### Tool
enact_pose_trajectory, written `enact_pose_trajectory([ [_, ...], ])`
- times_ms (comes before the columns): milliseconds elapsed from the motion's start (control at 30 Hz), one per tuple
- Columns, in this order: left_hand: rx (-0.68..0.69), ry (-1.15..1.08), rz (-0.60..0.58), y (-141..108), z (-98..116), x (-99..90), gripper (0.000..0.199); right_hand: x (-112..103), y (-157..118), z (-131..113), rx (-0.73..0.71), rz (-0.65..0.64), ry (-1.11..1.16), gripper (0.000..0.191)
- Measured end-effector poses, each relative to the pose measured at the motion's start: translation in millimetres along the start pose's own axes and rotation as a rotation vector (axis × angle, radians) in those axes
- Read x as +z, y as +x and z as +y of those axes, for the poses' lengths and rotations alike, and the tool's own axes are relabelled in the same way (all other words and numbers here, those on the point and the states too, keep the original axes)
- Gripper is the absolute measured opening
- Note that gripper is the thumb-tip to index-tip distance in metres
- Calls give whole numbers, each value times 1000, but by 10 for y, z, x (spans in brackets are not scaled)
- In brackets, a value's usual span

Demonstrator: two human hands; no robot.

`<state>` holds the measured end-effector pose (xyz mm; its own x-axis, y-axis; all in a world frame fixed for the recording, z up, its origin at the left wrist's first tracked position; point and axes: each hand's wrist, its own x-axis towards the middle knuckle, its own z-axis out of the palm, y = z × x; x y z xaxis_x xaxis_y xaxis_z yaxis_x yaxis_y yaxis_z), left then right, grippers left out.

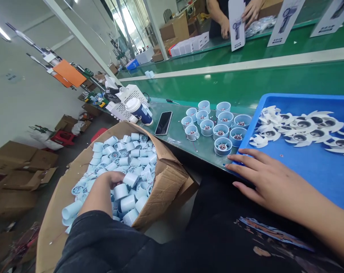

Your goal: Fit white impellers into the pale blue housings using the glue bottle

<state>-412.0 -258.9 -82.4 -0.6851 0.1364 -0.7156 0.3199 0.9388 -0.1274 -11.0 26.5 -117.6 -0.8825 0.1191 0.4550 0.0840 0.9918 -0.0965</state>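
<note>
My left hand point(115, 178) reaches into a large cardboard box point(168, 172) full of light blue plastic fan housings point(128, 203). Its fingers are mostly hidden among the housings, so I cannot see whether they grip one. My right hand point(263, 178) lies with fingers spread at the near left corner of a blue tray point(299, 182), by the bench edge; nothing is in it. White fan blades point(299, 132) lie inside this tray. Just beyond my right fingertips, several housings with small motor coils point(223, 146) stand upright on the green bench.
A phone point(164, 123), a lidded paper cup point(139, 110) and a screwdriver point(172, 101) lie left of the housings. Behind runs a green conveyor belt point(217, 86). Across it, another person's hands point(251, 13) hold a printed white box point(236, 26). Cartons point(18, 163) stand on the floor at left.
</note>
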Motion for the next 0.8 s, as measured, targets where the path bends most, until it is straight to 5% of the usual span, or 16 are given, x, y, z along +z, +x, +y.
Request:
enact_pose_trajectory([
  [167,-70,-58,-174,64,52,46,27,9,-14,1,5,8,23,29],
  [367,-91,-73,-225,9,10,110,30,-8,-15,-16,3,-8,8,27],
  [800,31,220,113,-160,198,22,26,5,-30,-37,-4,-3,0,27],
])
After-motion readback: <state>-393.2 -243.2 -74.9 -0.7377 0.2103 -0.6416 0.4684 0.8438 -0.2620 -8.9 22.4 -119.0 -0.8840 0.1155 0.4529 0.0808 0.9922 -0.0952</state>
